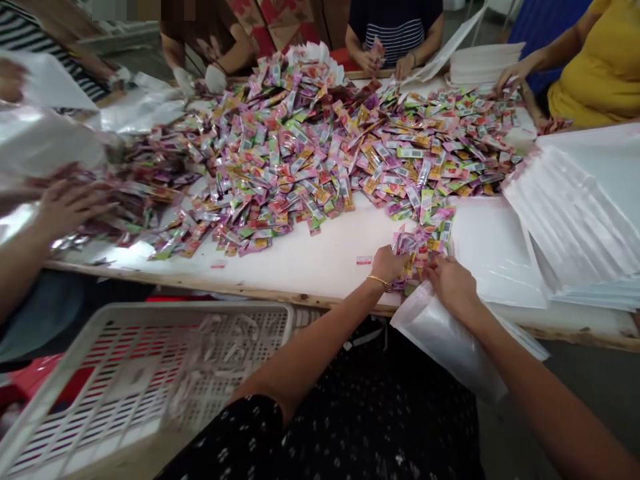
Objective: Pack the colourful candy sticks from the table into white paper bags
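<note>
At the near table edge, my left hand (390,265), with a gold bracelet at the wrist, is closed around a bunch of small colourful packets (414,241). My right hand (454,283) meets the same bunch from the other side, its fingers bent and pressed against the packets. Under the right hand and forearm a clear plastic bag (445,337) hangs over the table edge; whether the fingers also grip it cannot be made out. Beyond both hands spreads a large heap of the same packets (300,153), many with barcodes.
Stacked white plastic bags (580,213) lie at the right. A white plastic crate (135,373) stands below the table at left. Co-workers sit around the table; one person's hand (70,207) reaches in from the left. A wooden strip (300,297) edges the white table (330,257).
</note>
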Demonstrator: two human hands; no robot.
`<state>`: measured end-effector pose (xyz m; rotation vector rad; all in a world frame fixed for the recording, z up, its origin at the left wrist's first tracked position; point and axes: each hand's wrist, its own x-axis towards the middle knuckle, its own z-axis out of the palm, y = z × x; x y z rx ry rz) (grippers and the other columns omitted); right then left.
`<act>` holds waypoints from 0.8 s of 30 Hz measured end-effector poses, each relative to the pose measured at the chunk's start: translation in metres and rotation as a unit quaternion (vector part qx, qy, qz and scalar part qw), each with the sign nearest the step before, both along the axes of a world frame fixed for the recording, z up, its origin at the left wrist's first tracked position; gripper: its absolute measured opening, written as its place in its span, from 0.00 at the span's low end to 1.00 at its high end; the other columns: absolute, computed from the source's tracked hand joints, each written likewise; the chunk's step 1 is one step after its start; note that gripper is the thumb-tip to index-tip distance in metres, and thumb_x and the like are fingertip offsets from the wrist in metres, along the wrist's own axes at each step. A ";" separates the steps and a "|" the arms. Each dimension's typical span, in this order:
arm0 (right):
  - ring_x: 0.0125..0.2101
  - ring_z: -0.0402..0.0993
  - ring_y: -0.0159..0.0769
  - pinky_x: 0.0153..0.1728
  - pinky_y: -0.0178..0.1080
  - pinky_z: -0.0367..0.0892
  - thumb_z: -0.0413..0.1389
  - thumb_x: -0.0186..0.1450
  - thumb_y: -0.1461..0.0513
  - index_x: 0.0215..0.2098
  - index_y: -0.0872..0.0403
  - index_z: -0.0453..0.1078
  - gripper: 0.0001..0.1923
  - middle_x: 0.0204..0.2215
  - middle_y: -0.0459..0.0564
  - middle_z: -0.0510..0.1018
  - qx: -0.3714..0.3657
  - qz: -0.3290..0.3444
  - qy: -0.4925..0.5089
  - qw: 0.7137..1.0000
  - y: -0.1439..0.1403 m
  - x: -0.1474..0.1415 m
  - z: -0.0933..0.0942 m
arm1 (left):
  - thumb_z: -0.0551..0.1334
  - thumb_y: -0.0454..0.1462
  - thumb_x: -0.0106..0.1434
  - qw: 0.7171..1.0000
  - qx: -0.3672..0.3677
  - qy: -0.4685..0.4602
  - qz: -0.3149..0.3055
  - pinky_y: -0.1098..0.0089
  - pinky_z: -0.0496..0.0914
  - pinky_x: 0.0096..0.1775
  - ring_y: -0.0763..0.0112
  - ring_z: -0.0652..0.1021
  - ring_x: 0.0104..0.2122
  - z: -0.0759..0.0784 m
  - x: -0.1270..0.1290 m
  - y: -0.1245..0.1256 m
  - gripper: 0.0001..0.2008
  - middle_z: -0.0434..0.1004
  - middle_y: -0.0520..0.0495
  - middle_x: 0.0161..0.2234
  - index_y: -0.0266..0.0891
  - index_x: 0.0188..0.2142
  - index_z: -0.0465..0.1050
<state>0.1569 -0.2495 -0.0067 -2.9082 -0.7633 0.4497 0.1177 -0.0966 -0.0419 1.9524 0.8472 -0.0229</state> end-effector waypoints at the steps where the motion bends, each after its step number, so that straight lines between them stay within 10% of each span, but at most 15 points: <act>1: 0.41 0.75 0.40 0.35 0.35 0.63 0.48 0.69 0.52 0.46 0.55 0.70 0.18 0.43 0.56 0.76 -0.005 0.003 0.011 1.000 0.001 -0.001 0.000 | 0.64 0.41 0.54 1.000 -0.015 -0.007 0.004 0.74 0.62 0.27 0.72 0.71 0.25 -0.001 0.000 0.001 0.12 0.73 0.48 0.24 0.31 0.29 0.75; 14: 0.43 0.74 0.38 0.41 0.35 0.64 0.46 0.70 0.55 0.47 0.54 0.73 0.18 0.46 0.55 0.75 0.057 0.085 0.064 0.993 0.010 -0.009 -0.011 | 0.67 0.50 0.47 0.990 0.086 0.083 -0.073 0.71 0.64 0.29 0.64 0.75 0.31 0.010 0.015 0.002 0.27 0.76 0.39 0.31 0.27 0.36 0.76; 20: 0.49 0.71 0.38 0.47 0.35 0.64 0.46 0.70 0.57 0.49 0.53 0.72 0.17 0.53 0.52 0.71 0.080 0.132 0.090 0.984 0.011 -0.016 -0.012 | 0.70 0.41 0.45 0.993 0.006 0.074 -0.095 0.74 0.62 0.25 0.72 0.71 0.25 0.009 0.014 0.006 0.14 0.67 0.50 0.20 0.30 0.24 0.74; 24: 0.52 0.69 0.40 0.51 0.37 0.63 0.49 0.68 0.59 0.55 0.54 0.67 0.19 0.55 0.54 0.71 0.107 0.143 0.097 0.979 0.006 -0.017 -0.012 | 0.70 0.36 0.45 0.995 -0.095 0.037 0.009 0.74 0.62 0.23 0.74 0.70 0.22 0.009 0.001 0.013 0.11 0.65 0.53 0.18 0.31 0.21 0.70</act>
